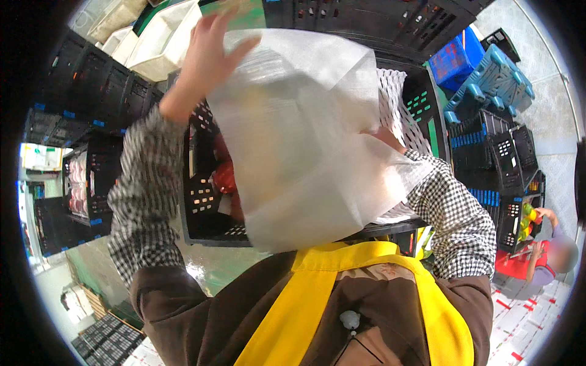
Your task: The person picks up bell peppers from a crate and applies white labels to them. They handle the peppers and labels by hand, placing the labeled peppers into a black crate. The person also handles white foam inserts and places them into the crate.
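Observation:
A large translucent white sheet [297,151], plastic or thin foam, spreads over the open black plastic crate [201,192] before me and hides most of its inside. My left hand [208,64], blurred, is raised at the sheet's upper left edge with fingers apart and nothing in them. My right hand [389,137] is mostly covered by the sheet, which creases around it; its fingers are hidden. Red wrapped items [224,178] show at the crate's left side. White foam netting [393,91] lines the right side, beside my right hand.
Black crates [87,78] are stacked at left, with more crates [494,142] at right. White foam boxes [165,36] stand at upper left. A blue bin [458,57] and a light-blue plastic pallet [496,82] sit at upper right. Another person [540,251] reaches into a crate at far right.

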Demonstrator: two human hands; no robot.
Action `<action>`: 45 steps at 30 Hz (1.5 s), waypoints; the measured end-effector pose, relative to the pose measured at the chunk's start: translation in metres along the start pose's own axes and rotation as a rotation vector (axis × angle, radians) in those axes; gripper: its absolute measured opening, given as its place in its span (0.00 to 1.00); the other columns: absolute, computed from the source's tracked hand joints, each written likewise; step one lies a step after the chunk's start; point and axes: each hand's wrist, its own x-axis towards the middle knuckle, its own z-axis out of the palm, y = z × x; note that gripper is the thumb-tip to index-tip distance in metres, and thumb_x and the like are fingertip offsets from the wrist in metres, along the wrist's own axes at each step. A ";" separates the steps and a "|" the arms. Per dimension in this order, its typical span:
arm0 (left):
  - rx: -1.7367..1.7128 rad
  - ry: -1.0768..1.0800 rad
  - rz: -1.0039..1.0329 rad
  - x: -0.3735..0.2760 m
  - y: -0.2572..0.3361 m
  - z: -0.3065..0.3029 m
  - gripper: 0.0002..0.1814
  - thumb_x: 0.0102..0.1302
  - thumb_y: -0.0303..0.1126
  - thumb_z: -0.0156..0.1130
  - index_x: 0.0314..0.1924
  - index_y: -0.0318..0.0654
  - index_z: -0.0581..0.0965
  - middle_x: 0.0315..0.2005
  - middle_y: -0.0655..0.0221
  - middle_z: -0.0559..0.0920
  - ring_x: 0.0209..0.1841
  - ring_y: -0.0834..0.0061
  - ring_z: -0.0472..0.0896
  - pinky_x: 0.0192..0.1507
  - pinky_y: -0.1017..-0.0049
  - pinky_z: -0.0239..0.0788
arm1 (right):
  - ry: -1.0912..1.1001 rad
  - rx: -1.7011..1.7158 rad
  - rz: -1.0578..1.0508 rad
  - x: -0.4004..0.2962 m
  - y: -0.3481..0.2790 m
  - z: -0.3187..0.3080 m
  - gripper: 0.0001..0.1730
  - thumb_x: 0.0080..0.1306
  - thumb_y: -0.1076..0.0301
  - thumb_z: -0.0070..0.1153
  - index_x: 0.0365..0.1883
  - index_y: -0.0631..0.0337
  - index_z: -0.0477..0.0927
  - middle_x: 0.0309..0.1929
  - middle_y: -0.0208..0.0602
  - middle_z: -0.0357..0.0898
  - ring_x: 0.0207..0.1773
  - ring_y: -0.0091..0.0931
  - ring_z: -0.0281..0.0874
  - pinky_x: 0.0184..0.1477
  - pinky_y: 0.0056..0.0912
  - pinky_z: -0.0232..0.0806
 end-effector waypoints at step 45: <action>-0.141 -0.641 0.120 -0.066 0.049 0.147 0.39 0.55 0.55 0.66 0.63 0.42 0.68 0.58 0.51 0.71 0.59 0.49 0.69 0.58 0.55 0.64 | -0.060 -0.550 -0.428 -0.116 -0.020 -0.061 0.28 0.51 0.77 0.52 0.54 0.58 0.75 0.53 0.42 0.72 0.55 0.40 0.72 0.55 0.40 0.69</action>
